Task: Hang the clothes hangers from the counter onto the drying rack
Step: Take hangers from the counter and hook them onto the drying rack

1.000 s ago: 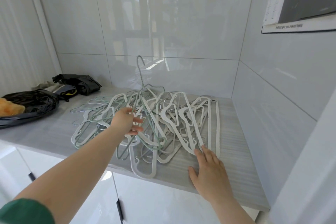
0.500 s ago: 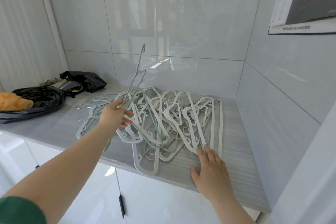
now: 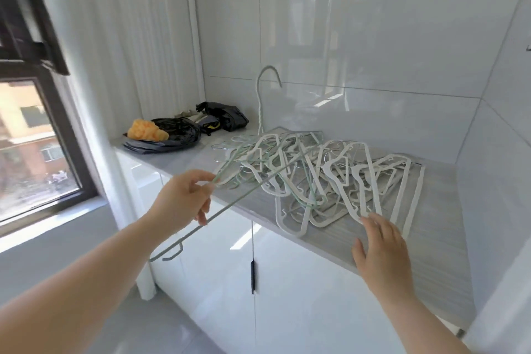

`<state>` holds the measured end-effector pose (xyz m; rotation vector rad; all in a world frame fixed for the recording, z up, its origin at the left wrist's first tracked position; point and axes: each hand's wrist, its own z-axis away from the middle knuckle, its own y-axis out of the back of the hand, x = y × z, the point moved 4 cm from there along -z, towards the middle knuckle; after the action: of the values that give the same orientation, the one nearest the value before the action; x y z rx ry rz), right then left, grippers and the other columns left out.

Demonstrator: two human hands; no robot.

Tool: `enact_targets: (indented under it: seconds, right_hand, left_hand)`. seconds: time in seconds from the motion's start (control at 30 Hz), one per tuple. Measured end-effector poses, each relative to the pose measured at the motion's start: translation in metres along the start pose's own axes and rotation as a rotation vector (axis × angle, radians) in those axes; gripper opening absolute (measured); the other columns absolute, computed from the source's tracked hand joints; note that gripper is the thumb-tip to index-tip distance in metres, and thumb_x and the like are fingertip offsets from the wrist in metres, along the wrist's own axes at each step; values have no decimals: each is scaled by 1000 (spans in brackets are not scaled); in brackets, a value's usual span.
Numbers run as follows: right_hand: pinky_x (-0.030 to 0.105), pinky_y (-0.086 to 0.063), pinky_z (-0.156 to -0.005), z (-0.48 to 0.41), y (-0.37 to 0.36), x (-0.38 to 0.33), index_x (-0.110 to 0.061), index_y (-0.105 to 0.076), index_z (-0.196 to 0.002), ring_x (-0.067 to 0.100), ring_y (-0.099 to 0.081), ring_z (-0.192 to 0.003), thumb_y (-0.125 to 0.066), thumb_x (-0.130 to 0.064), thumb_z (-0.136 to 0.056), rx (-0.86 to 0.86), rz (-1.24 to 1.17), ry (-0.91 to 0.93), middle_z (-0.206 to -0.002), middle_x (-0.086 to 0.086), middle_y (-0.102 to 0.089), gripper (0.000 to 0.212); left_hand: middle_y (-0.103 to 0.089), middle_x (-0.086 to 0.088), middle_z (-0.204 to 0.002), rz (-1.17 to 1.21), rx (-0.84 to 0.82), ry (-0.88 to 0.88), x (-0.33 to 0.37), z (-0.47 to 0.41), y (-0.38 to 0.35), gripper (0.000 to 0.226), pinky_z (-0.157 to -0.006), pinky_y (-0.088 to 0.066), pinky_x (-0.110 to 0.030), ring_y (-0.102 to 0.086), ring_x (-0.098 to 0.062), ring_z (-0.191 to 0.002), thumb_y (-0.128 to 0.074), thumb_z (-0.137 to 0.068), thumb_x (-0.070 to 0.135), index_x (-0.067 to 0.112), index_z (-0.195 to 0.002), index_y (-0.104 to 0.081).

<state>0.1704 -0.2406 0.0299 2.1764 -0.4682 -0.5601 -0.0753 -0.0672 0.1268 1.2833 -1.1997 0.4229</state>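
A tangled pile of white and pale green hangers [image 3: 324, 178] lies on the grey counter [image 3: 428, 227]. My left hand [image 3: 184, 198] pinches a thin pale green wire hanger [image 3: 247, 194] and holds it off the pile, out past the counter's front edge. Its hook [image 3: 268, 86] stands up against the tiled wall, and its lower corner hangs in front of the cabinet. My right hand [image 3: 379, 250] rests flat, fingers straight, on the counter at the pile's near edge, fingertips touching a white hanger. No drying rack is in view.
Black plastic bags [image 3: 169, 135] with an orange cloth [image 3: 145, 131] sit at the counter's left end, more dark bags [image 3: 224, 119] behind them. White cabinet doors [image 3: 230, 282] are below. A window [image 3: 31, 138] is at the left, tiled walls behind and right.
My left hand has pulled the green wire hanger up and toward me, clear of the pile. My view has swung left, showing the window. My right hand stays on the counter.
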Motion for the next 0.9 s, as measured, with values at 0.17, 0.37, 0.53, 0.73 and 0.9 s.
enact_targets:
  seconds: [0.17, 0.37, 0.53, 0.73, 0.9]
  right_hand:
    - [56, -50, -76, -20, 32, -65, 6, -51, -107, 47, -63, -93, -69, 0, -64, 101, -135, 148, -103, 31, -62, 47]
    - [59, -45, -84, -22, 90, -180, 11, -56, -113, 48, -59, -102, -77, 5, -63, 243, -256, 402, -112, 32, -60, 54]
    - [47, -53, -65, 12, 126, -276, 5, -69, -86, 37, -68, -70, -71, 1, -62, 184, -342, 566, -75, 18, -70, 24]
    - [33, -47, -67, 114, 172, -421, 0, -69, -94, 33, -65, -82, -63, -1, -81, 19, -563, 733, -84, 14, -70, 14]
    - [28, -38, -69, 220, 207, -545, -15, -63, -109, 26, -60, -97, -42, -26, -97, -220, -582, 913, -102, 7, -68, 27]
  left_hand:
    - [-55, 10, -36, -134, 25, 1, -4, 51, 51, 17, -35, -39, -13, -41, -6, -27, -46, -93, 12, 25, -88, -55]
    - [-51, 8, -37, -167, 87, -18, -2, 125, 129, 28, -49, -40, -24, -44, -8, -32, -45, -93, 12, 32, -76, -55]
    - [-51, 7, -39, -201, 170, 20, -20, 208, 209, 30, -41, -39, -17, -42, -8, -33, -46, -93, 11, 32, -74, -56]
    - [-48, 7, -37, -262, 347, 128, -58, 355, 326, 31, -38, -37, -17, -40, -6, -34, -47, -92, 8, 31, -73, -59]
    - [-57, 11, -44, -529, 626, 310, -90, 492, 421, 28, -45, -40, -20, -44, -6, -34, -52, -90, 22, 38, -67, -53]
